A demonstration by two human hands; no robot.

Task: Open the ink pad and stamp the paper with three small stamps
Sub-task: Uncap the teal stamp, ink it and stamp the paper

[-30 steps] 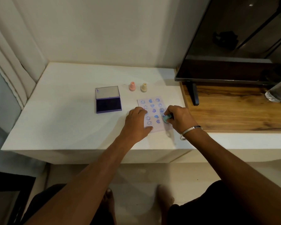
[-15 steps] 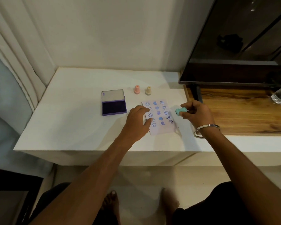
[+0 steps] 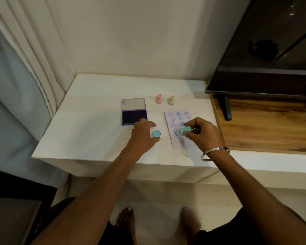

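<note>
I am gripping the teal stamp (image 3: 184, 131) sideways in my right hand (image 3: 200, 134), over the near part of the paper (image 3: 179, 128). My left hand (image 3: 143, 134) is curling round a blue cap (image 3: 156, 133) on the table (image 3: 88, 131), between the paper and the open ink pad (image 3: 134, 111). The pink stamp (image 3: 159, 98) and beige stamp (image 3: 171, 100) are standing at the far side, just beyond the paper.

The right hand (image 3: 202, 133) hides the paper's (image 3: 177, 124) lower right, perhaps covering some prints.
</note>
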